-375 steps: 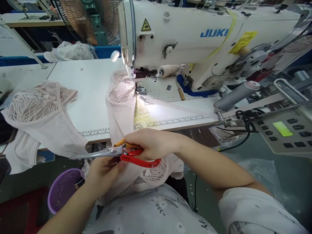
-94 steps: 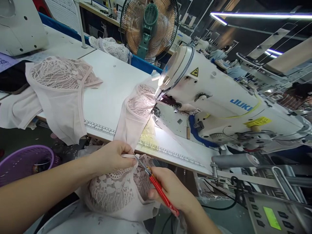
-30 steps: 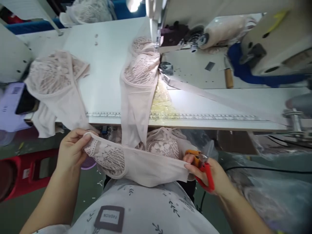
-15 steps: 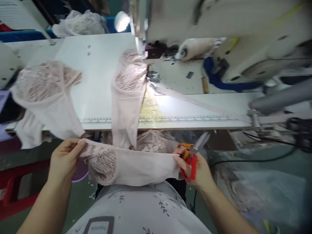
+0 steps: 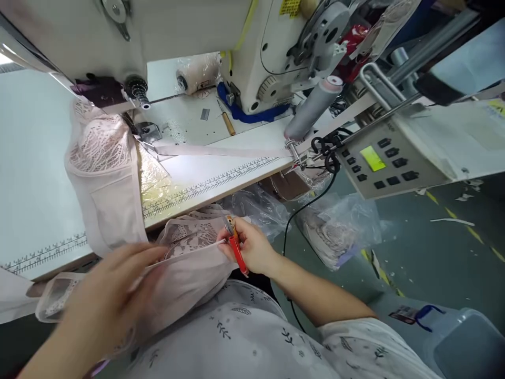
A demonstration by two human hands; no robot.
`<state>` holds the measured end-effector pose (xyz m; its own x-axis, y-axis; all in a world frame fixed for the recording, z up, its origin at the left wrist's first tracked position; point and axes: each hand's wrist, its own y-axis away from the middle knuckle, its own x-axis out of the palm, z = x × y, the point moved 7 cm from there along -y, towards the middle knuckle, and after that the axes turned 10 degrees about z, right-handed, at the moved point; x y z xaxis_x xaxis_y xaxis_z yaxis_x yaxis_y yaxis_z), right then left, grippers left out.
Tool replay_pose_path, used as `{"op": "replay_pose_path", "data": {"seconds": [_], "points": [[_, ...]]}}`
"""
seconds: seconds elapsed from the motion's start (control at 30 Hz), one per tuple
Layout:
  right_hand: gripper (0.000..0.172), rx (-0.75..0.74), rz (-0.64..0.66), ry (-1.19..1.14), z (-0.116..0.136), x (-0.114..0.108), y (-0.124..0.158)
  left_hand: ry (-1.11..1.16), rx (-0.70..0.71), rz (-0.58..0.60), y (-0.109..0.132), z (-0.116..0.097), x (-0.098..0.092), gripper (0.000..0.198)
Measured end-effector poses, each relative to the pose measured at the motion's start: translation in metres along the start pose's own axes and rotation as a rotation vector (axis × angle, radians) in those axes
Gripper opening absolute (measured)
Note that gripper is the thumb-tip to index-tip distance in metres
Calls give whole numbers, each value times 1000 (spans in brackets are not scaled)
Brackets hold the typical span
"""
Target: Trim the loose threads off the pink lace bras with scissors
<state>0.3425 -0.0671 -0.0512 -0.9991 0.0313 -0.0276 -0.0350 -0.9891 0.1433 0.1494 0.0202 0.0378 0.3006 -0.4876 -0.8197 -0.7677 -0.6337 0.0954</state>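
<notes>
A pale pink lace garment lies across my lap below the table edge. My left hand rests on its left part, blurred by motion, fingers curled onto the fabric. My right hand grips small scissors with red handles and pinches the garment's edge band. A second pink lace piece hangs over the table edge, its top under the needle area of the white sewing machine.
A pink strap runs across the white table to a guide. A grey control panel stands at the right. A clear bag with lace pieces lies on the green floor, and a grey bin sits at lower right.
My view has swung to the right. The garment, held stretched between both hands, is now bunched on my lap, and my hands have come closer together. The scissors stay in my right hand.
</notes>
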Motion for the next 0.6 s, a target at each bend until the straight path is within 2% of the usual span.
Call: {"op": "replay_pose_path", "data": {"seconds": [0.03, 0.1, 0.13, 0.2, 0.27, 0.37, 0.6], "points": [[27, 6, 6, 19, 2, 0, 1, -70, 101, 173, -17, -17, 22, 24], [28, 17, 20, 50, 4, 1, 2, -140, 208, 390, -45, -38, 55, 32], [29, 15, 24, 60, 5, 1, 2, -137, 237, 498, -54, -44, 69, 33], [31, 1, 23, 55, 5, -1, 3, -86, 243, 621, -65, -50, 83, 35], [32, 5, -2, 38, 4, -5, 4, -21, 217, 643, -69, -51, 86, 35], [33, 32, -26, 11, -1, -10, 3, 30, 158, 592, -68, -47, 80, 36], [29, -6, 21, 14, 5, -9, -1, 291, 1, 533, -69, -44, 81, 25]]}}
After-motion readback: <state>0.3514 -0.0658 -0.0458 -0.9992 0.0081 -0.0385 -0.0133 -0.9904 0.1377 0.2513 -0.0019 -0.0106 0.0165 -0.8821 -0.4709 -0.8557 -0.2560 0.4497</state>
